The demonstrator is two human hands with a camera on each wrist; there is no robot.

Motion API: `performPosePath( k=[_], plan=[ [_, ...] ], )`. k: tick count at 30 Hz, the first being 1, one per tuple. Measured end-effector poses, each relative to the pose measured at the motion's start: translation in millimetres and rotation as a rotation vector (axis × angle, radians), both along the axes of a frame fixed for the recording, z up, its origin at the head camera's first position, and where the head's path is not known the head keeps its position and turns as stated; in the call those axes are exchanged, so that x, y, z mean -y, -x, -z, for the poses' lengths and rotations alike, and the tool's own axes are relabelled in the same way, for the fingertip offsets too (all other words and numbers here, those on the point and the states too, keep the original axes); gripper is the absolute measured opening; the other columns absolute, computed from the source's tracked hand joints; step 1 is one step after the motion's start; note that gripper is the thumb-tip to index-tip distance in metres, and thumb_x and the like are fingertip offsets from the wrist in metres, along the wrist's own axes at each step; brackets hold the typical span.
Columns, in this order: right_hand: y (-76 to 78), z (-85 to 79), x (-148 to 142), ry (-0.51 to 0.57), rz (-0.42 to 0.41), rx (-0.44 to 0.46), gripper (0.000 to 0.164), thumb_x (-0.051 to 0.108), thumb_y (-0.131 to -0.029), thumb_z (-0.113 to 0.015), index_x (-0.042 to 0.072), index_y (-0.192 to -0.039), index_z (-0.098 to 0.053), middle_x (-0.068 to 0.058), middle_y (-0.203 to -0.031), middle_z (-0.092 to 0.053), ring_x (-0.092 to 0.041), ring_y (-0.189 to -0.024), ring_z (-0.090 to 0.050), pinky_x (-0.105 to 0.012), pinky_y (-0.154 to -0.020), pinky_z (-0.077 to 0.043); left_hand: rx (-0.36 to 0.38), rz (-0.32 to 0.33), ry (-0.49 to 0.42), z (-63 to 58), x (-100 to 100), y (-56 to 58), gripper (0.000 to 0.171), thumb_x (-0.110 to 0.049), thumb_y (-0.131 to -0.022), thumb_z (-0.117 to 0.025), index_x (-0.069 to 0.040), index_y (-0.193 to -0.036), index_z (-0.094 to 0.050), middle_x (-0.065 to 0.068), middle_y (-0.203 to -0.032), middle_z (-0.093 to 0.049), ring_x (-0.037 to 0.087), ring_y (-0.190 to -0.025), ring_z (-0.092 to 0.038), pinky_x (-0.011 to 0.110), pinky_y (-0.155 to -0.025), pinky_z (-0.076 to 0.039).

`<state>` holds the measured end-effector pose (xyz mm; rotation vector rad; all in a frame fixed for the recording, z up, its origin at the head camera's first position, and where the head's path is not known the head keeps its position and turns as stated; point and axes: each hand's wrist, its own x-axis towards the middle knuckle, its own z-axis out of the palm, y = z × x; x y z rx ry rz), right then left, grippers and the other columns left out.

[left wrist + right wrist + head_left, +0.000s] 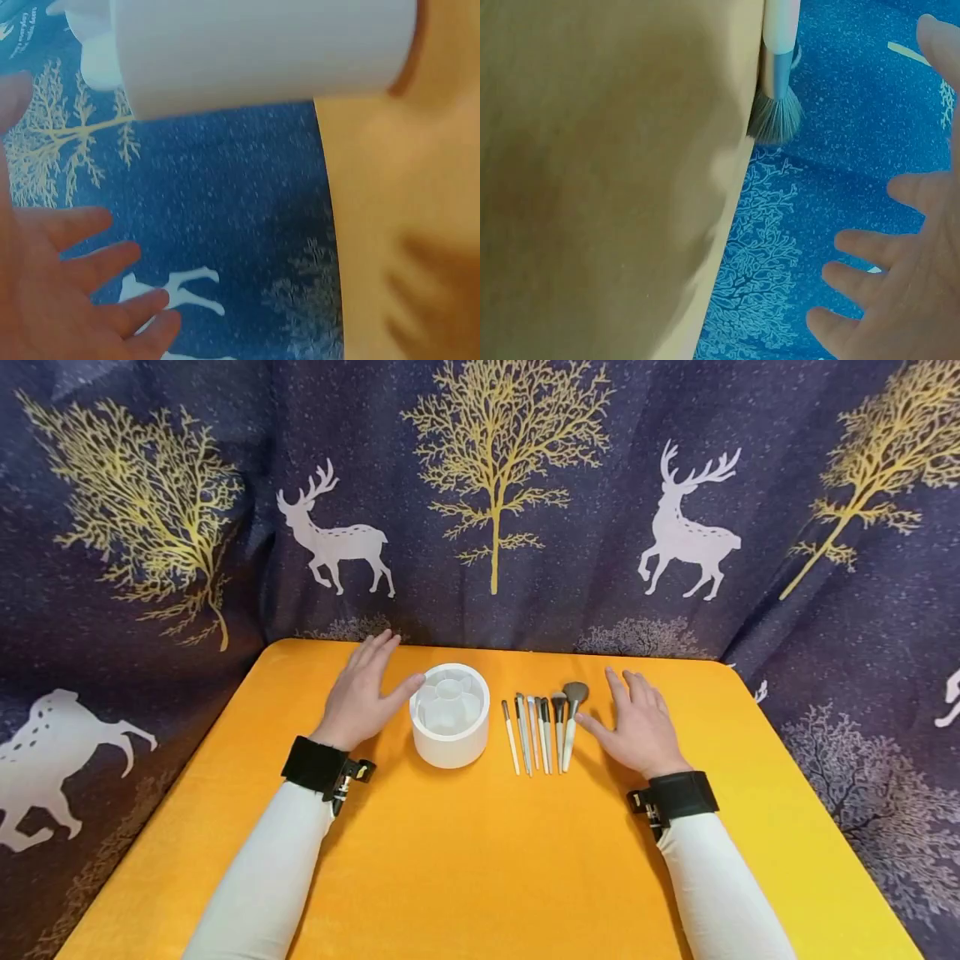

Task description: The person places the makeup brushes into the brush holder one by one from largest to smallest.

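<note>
The left hand and right hand are spread, holding nothing. Brushes lie outside the white organizer; work seems not yet begun.

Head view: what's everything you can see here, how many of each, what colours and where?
Round container: 1, white, divided inside, on the table left of the brushes
Brushes: about eight (close together, so hard to count), pale handles, dark bristles, in a row
Table: 1, orange-yellow, under everything
Backdrop cloth: dark blue, behind and beside the table
Printed trees: 3, yellow, on the cloth
Printed deer: 2 whole, white, plus parts at the edges
Printed bushes: several, pale, low on the cloth
Sleeves: 2, white, on the forearms
Wristbands: 2, black, one per wrist
Hands: 2, bare; left hand beside the container, right hand near the rightmost brush
</note>
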<state>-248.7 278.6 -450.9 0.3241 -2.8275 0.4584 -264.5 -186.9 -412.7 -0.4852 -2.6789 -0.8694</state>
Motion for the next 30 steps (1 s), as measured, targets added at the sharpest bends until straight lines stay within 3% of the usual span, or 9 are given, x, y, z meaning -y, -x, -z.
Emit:
performPosePath(
  k=[7,15,21,30],
  plan=[
    [-3.7,-5.1,6,-0.008,-0.009,0.055,0.103,0.070,-0.105,-0.063,0.006,-0.177,-0.025,-0.037,-0.170,-0.031,-0.059,-0.159,-0.028,-0.070,-0.128,-0.018,-0.013,0.071,-0.033,-3.4,-13,-5.7,0.088,-0.067,-0.108,-0.060,-0.013,-0.174,-0.039,0.010,-0.182,-0.029,0.035,-0.170,-0.019,0.067,-0.131,-0.020],
    [2.4,-9.5,19,-0.024,-0.029,0.094,0.102,0.069,-0.106,-0.062,0.003,-0.175,-0.028,-0.039,-0.163,-0.042,-0.058,-0.149,-0.043,-0.071,-0.122,-0.034,0.013,0.110,-0.018,-10.0,-17,-11.2,0.087,-0.066,-0.107,-0.061,-0.014,-0.174,-0.039,0.007,-0.182,-0.030,0.035,-0.168,-0.026,0.067,-0.129,-0.025],
    [7.3,-10.9,27,-0.006,-0.019,0.181,0.105,0.077,-0.105,-0.054,0.004,-0.176,-0.027,-0.039,-0.160,-0.047,-0.057,-0.144,-0.050,-0.071,-0.111,-0.046,0.041,0.152,0.015,-12.4,-23,-8.4,0.089,-0.069,-0.107,-0.059,-0.016,-0.175,-0.037,0.006,-0.181,-0.033,0.035,-0.167,-0.028,0.065,-0.129,-0.026],
    [10.6,-10.7,32,0.025,-0.014,0.217,0.101,0.077,-0.107,-0.052,0.004,-0.173,-0.033,-0.038,-0.162,-0.047,-0.057,-0.140,-0.055,-0.072,-0.106,-0.049,0.048,0.176,0.042,-20.0,-34,-6.1,0.087,-0.071,-0.107,-0.057,-0.016,-0.173,-0.041,0.005,-0.179,-0.036,0.034,-0.166,-0.032,0.064,-0.129,-0.029]
  ],
)
